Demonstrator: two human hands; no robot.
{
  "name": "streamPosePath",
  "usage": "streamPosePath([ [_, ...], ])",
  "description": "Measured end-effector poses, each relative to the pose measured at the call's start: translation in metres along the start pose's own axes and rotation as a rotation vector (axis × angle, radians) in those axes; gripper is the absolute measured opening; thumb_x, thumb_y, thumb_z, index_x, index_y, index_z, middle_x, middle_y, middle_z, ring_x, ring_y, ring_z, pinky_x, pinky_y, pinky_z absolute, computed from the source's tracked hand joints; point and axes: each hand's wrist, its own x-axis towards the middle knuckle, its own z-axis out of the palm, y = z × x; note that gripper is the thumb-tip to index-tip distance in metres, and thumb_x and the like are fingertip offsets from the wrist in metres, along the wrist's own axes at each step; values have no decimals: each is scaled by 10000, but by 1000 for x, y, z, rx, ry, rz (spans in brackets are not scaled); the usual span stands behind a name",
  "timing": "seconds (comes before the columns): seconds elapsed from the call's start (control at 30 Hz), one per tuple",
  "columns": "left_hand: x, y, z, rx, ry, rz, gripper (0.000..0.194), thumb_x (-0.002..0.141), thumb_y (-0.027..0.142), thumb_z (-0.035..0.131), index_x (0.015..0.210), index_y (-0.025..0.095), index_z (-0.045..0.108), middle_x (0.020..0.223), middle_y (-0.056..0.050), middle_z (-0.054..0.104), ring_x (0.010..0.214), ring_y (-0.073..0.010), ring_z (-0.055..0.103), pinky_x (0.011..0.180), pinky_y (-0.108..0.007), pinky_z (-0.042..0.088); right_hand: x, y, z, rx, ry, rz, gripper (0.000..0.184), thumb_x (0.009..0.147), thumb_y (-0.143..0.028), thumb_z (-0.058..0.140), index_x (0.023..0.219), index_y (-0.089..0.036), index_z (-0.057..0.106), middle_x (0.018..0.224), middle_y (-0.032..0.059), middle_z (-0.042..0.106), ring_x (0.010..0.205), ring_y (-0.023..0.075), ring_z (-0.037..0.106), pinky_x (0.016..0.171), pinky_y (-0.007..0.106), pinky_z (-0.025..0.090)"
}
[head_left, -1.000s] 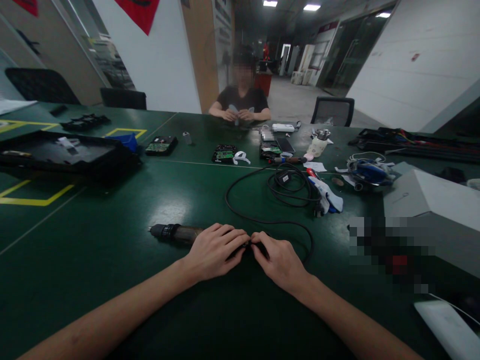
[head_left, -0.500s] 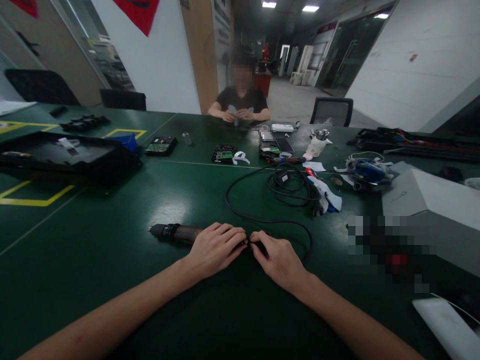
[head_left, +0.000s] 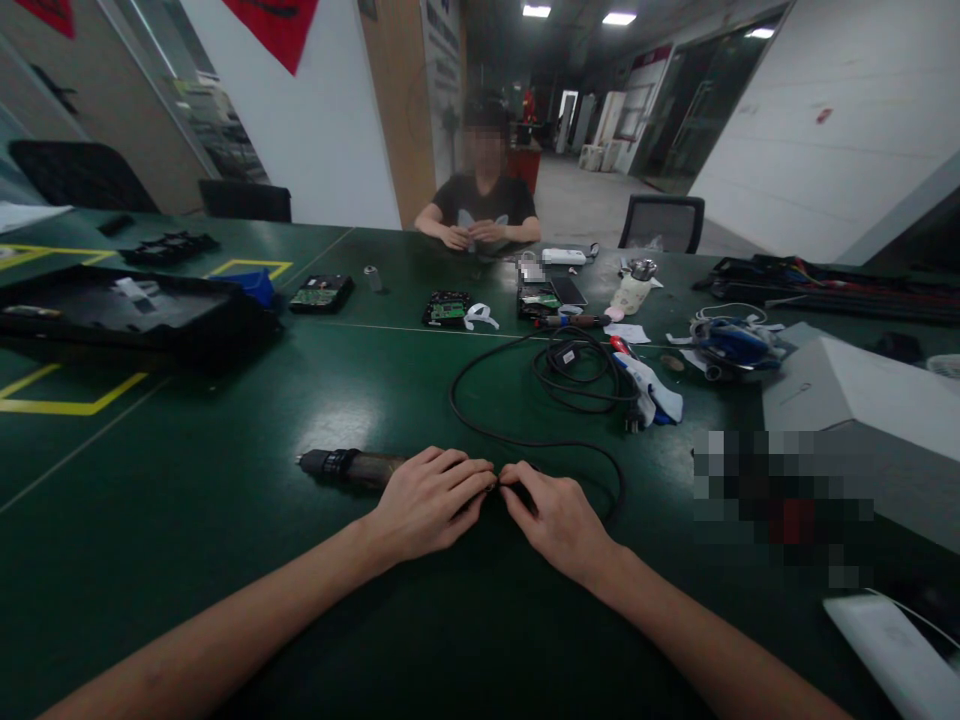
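A dark cylindrical power tool [head_left: 349, 466] lies on the green table [head_left: 225, 480], its nose pointing left. My left hand [head_left: 431, 500] lies over the tool's rear end with fingers curled around it. Just to its right, my right hand [head_left: 555, 515] pinches the black cord [head_left: 480, 425] where it meets the tool. The fingertips of both hands almost touch. From there the cord loops away across the table to a coil [head_left: 581, 365] further back.
A person [head_left: 484, 200] sits across the table, hands together. Circuit boards [head_left: 450, 307], a paper cup [head_left: 631, 290], blue-and-white items [head_left: 739, 340], a black tray [head_left: 127, 310] at left and a grey box [head_left: 862, 400] at right lie around. Yellow tape marks the left side.
Almost nothing: both hands stay on the tool's rear end and cord, with only slight finger shifts. The person opposite has lowered the white item in their hands.
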Motion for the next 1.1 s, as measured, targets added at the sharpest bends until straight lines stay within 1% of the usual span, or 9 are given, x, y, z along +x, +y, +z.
streamPosePath([
  [0.17,1,1,0,29,3,-44,230,1026,337,538,1194,218,642,1203,-39,726,1036,-204,682,866,-367,486,0,0,0,-2,-10,0,119,1037,-192,546,1124,-259,591,1030,24,719,857,196,724,752,300,553],
  [0.33,1,1,-2,15,15,8,271,1005,310,536,1242,236,644,1227,-38,722,1058,-206,677,853,-362,490,0,1,1,0,-6,2,110,1034,-199,554,1121,-258,585,1030,22,725,867,197,733,779,302,557],
  [0.5,1,1,-1,38,14,-35,223,1034,334,526,1183,221,648,1172,-45,736,1020,-203,679,862,-364,486,0,1,0,-1,-12,1,115,1037,-190,546,1122,-260,582,1028,20,719,869,196,728,764,300,548],
  [0.67,1,1,-2,6,0,-9,268,1021,338,537,1256,242,625,1246,-32,715,1074,-214,667,851,-371,478,0,1,1,10,-3,9,112,1036,-193,553,1126,-253,581,1038,24,719,878,197,728,789,308,554],
  [0.73,1,1,-2,6,5,-5,248,1026,323,533,1238,242,632,1242,-25,717,1075,-210,667,859,-370,475,0,1,1,16,-6,6,119,1037,-198,554,1138,-254,583,1048,26,718,882,198,726,788,309,556],
  [0.8,1,1,-2,17,13,-32,223,1033,332,533,1196,227,642,1213,-29,724,1049,-206,672,869,-370,475,0,1,0,18,-13,4,120,1040,-198,549,1139,-256,586,1045,25,715,883,199,724,790,312,556],
  [0.87,1,1,-2,18,7,-57,232,1030,351,543,1194,219,641,1212,-34,724,1038,-207,674,867,-371,477,0,1,0,15,-18,8,115,1041,-196,548,1132,-255,586,1040,24,713,881,200,722,793,316,555],
  [1.0,0,1,0,2,-1,-7,270,1018,330,548,1262,245,624,1268,-22,709,1085,-209,666,871,-367,476,0,0,0,14,-8,8,120,1035,-189,555,1132,-252,587,1046,27,715,881,197,723,797,309,555],
  [1.1,-1,0,2,22,11,-23,219,1030,325,538,1201,237,643,1235,-18,720,1066,-202,670,884,-370,471,0,0,-1,11,-10,1,124,1033,-188,556,1132,-253,591,1049,27,714,873,192,721,775,296,549],
])
